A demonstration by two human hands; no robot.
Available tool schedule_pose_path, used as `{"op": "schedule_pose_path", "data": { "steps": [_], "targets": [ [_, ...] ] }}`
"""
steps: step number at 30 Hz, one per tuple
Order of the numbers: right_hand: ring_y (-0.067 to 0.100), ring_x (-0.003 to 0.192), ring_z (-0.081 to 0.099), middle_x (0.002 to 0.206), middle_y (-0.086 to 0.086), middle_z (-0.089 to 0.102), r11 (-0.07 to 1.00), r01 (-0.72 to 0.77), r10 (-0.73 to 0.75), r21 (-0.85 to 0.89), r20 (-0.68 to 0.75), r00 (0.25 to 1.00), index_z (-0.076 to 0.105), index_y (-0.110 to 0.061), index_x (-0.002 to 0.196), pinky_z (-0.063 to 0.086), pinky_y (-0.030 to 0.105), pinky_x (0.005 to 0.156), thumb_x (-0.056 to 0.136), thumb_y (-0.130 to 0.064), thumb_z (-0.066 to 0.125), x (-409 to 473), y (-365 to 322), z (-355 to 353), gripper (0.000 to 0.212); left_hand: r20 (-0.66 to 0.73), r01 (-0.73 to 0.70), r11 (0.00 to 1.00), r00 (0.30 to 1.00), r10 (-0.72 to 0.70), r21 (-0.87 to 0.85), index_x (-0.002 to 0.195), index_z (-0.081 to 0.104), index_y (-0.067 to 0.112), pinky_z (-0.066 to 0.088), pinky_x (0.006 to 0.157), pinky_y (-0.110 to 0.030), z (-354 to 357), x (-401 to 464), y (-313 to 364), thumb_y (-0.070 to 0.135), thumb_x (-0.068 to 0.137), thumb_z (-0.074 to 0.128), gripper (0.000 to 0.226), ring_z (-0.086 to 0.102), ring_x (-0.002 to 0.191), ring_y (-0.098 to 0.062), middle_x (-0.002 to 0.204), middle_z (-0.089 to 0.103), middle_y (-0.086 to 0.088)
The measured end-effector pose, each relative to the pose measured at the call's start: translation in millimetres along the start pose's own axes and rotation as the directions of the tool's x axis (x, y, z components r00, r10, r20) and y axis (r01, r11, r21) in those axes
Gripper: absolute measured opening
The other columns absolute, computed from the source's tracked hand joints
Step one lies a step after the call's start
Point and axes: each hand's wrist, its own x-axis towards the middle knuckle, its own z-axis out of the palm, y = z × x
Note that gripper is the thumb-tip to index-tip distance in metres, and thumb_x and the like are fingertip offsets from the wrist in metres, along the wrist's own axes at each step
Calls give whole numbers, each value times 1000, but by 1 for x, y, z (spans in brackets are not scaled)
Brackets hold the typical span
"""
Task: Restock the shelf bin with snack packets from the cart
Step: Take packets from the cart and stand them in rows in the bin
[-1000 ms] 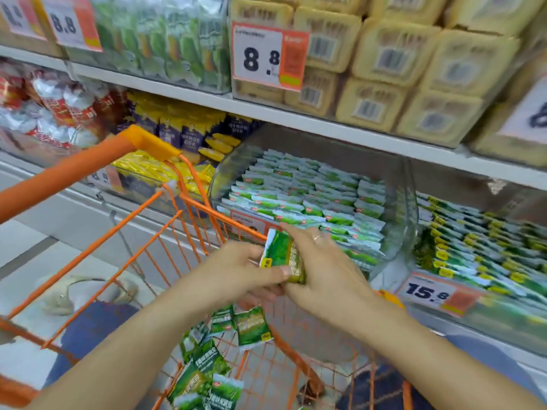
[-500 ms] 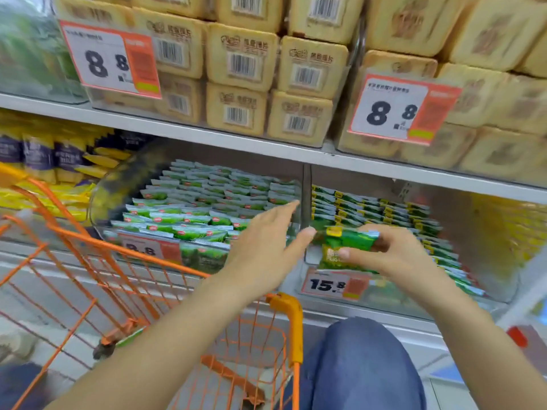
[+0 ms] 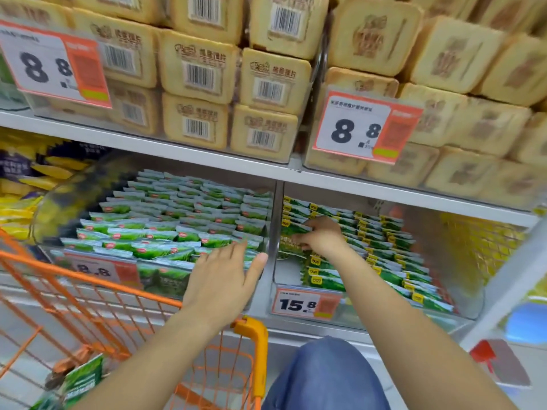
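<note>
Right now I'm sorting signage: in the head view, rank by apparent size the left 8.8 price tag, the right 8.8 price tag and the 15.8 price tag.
1. left 8.8 price tag and right 8.8 price tag: alike, and the left is cut off by the frame edge, so unranked.
2. 15.8 price tag: clearly smallest.

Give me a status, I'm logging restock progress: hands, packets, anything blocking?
Right hand gripping green packets inside the 15.8 bin. Left hand open, holding nothing, above the cart. Nothing blocking.
</note>
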Motion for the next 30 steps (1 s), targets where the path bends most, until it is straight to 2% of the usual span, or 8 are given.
{"op": "schedule_pose_path", "data": {
  "steps": [3, 6, 14, 17, 20, 24, 27, 30],
  "targets": [
    [23, 101, 66, 131, 7, 59, 963, 67, -72, -262, -10, 997, 51, -15, 136, 53, 31, 89, 84, -32, 72, 4, 2, 1, 58, 6, 3, 1000, 1000, -4, 27, 146, 33, 23, 29, 111, -33, 1, 0, 1, 67, 73, -21, 102, 35, 137, -16, 150, 40, 3],
    [21, 115, 58, 139, -1, 52, 821, 109, -123, -560, 12, 992, 49, -24, 137, 49, 31, 88, 88, -42, 64, 4, 1, 5, 54, 12, 11, 1000, 1000, -12, 25, 144, 36, 24, 27, 113, -34, 2, 0, 0, 67, 72, -22, 102, 33, 138, -16, 152, 36, 3],
    [26, 115, 51, 114, 5, 63, 465, 241, -351, -852, 73, 934, 62, -19, 117, 48, 34, 80, 91, -42, 59, 1, 9, 24, 35, 2, 10, 1000, 1000, -11, 19, 140, 43, 26, 28, 111, -33, 1, 1, 1, 68, 71, -23, 104, 34, 137, -16, 151, 38, 3],
    [25, 112, 52, 111, 4, 62, 490, 234, -424, -840, 5, 906, 60, -20, 116, 47, 32, 80, 88, -38, 61, -4, 8, 22, 33, 8, 2, 998, 1000, -1, -60, 141, 42, 24, 29, 110, -32, -4, 0, 0, 70, 77, -14, 96, 37, 135, -15, 147, 42, 4],
    [24, 110, 53, 105, 3, 65, 594, 249, -504, -765, -113, 856, 63, -21, 114, 46, 31, 81, 90, -35, 55, -21, 4, 17, 29, -6, -15, 958, 1000, 14, -288, 142, 40, 23, 31, 109, -32, -11, -4, -8, 64, 96, 15, 67, 38, 133, -12, 144, 45, 5],
    [17, 73, 62, 72, -4, 67, 674, 417, -689, -610, -314, 653, 70, -22, 86, 49, 28, 53, 91, -39, 48, -55, 5, 18, 28, -107, -82, 896, 993, 39, -437, 139, 44, 28, 27, 104, -22, -30, -20, -24, 46, 99, 34, 45, 34, 127, 0, 138, 45, 14],
    [13, 52, 54, 53, -8, 54, 555, 586, -832, -590, -395, 390, 62, -20, 64, 42, 25, 43, 90, -38, 49, -81, -4, 25, 34, -166, -105, 905, 985, 38, -413, 135, 47, 31, 24, 98, -19, -45, -34, -48, 43, 98, 38, 40, 31, 121, 5, 125, 41, 22],
    [14, 47, 49, 49, -6, 51, 405, 701, -912, -587, -315, 262, 58, -18, 60, 40, 25, 44, 93, -32, 50, -106, -28, 40, 37, -191, -98, 928, 981, 29, -360, 133, 50, 30, 30, 94, -22, -58, -44, -75, 45, 94, 38, 43, 38, 117, -1, 124, 47, 18]
  ]
}}
